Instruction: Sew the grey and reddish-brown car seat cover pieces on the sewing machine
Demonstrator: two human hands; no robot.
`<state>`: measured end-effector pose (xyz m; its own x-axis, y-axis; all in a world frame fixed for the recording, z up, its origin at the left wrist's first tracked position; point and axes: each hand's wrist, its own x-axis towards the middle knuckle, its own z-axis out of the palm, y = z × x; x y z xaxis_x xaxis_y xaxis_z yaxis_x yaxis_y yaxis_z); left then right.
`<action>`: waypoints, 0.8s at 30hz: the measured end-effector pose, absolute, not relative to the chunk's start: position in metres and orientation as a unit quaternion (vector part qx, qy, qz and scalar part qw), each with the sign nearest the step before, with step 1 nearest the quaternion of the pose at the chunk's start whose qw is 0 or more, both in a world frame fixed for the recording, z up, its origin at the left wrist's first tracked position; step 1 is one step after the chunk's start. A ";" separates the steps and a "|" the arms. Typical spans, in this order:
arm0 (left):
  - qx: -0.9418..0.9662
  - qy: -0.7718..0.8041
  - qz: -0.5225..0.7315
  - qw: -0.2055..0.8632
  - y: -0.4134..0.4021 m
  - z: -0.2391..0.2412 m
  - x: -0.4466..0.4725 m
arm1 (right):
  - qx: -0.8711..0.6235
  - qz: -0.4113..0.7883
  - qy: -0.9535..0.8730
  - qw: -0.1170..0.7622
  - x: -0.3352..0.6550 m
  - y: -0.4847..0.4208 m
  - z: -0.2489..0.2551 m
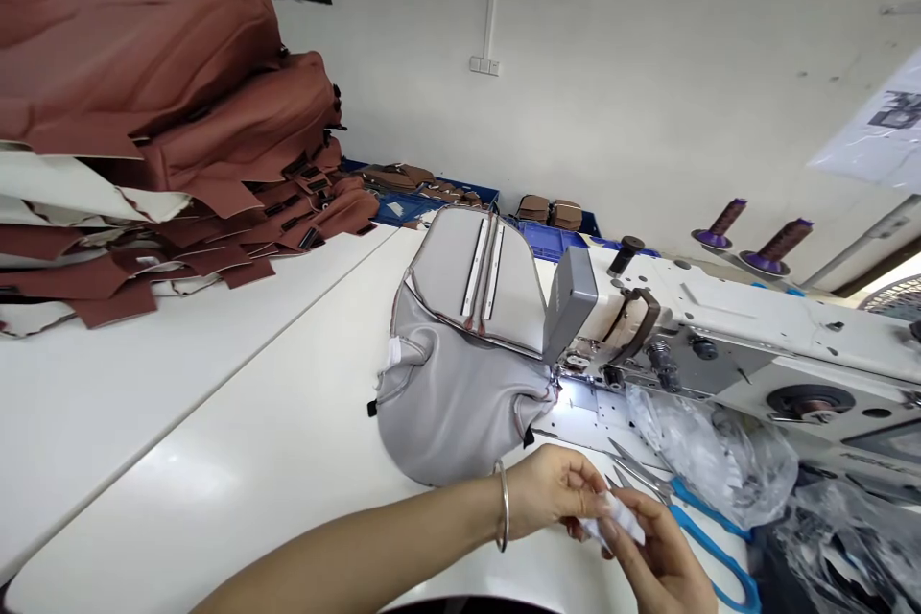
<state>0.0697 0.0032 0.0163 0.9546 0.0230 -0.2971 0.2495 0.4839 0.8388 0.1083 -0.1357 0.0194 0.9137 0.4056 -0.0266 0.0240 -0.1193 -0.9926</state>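
My left hand (553, 491), with a bracelet at the wrist, pinches a small white folded piece (625, 516) that looks like a label or a scrap of cloth. The fingers of my right hand (658, 552) are closed on the same piece from the other side. Just beyond the hands lies a grey sewn cover (460, 403), inside out, its right edge by the needle area of a sewing machine (691, 326). Beside my right hand are scissors (709, 537) with blue handles, partly covered by that hand.
Reddish-brown covers (179, 86) are piled high on the left of the white table (237, 460). Clear plastic bags (748, 460) lie under the machine arm at right. Blue crates (543, 240) with brown pieces stand along the wall. Two thread cones (781, 245) rise behind the machine.
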 end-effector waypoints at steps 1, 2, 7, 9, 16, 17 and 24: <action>0.495 0.133 -0.071 0.855 0.004 0.018 0.069 | -0.734 0.147 -0.129 0.651 0.108 -0.136 0.020; 0.492 0.131 -0.074 0.858 0.004 0.019 0.068 | -0.739 0.143 -0.114 0.649 0.108 -0.136 0.020; 0.520 0.131 -0.075 0.841 0.001 0.018 0.067 | -0.775 0.094 -0.084 0.619 0.106 -0.134 0.012; 0.527 0.154 -0.053 0.834 -0.002 0.016 0.068 | -0.760 0.091 -0.088 0.638 0.103 -0.132 0.003; 0.649 0.170 -0.065 0.739 -0.008 0.005 0.069 | -0.707 0.075 -0.054 0.702 0.109 -0.135 -0.033; 0.694 0.161 -0.051 0.700 -0.008 0.004 0.067 | -0.716 0.075 -0.051 0.692 0.111 -0.137 -0.034; 0.787 0.134 -0.037 0.600 -0.014 0.001 0.056 | -0.771 0.104 0.023 0.628 0.114 -0.143 -0.036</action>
